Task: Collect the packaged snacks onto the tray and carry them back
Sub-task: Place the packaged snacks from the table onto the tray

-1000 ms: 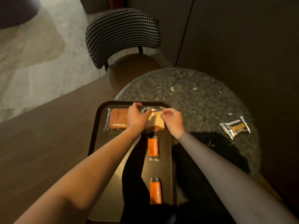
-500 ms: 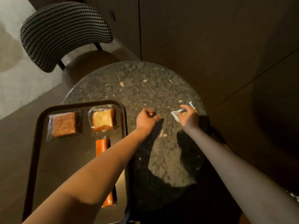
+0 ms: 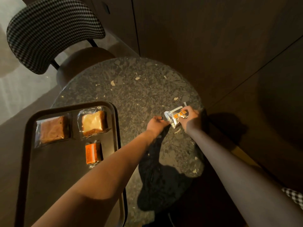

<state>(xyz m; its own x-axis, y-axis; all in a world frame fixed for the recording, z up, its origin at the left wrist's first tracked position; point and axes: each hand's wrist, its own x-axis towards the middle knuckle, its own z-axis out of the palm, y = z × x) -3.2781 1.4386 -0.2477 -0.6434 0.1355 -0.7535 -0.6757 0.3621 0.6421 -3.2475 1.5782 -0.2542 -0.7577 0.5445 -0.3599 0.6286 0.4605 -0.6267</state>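
Note:
A dark tray (image 3: pixel 31 161) lies on the left side of the round stone table (image 3: pixel 131 89). On it are a brown cake in clear wrap (image 3: pixel 52 129), a yellow cake in clear wrap (image 3: pixel 94 122) and an orange snack bar (image 3: pixel 92 153); my left forearm hides the tray's near right part. My right hand (image 3: pixel 191 121) grips a silver and orange snack packet (image 3: pixel 174 117) just above the table's right side. My left hand (image 3: pixel 156 124) is beside the packet's left end, fingers curled and touching it.
A chair with a houndstooth back (image 3: pixel 52 30) and brown seat (image 3: pixel 85 61) stands behind the table at the upper left. Dark wall panels (image 3: pixel 205 38) run close along the right. Pale chips speckle the tabletop.
Both hands left the wrapped cakes on the tray and went right to the silver packet. My right hand took hold of it and lifted it; my left hand closed in on its left end.

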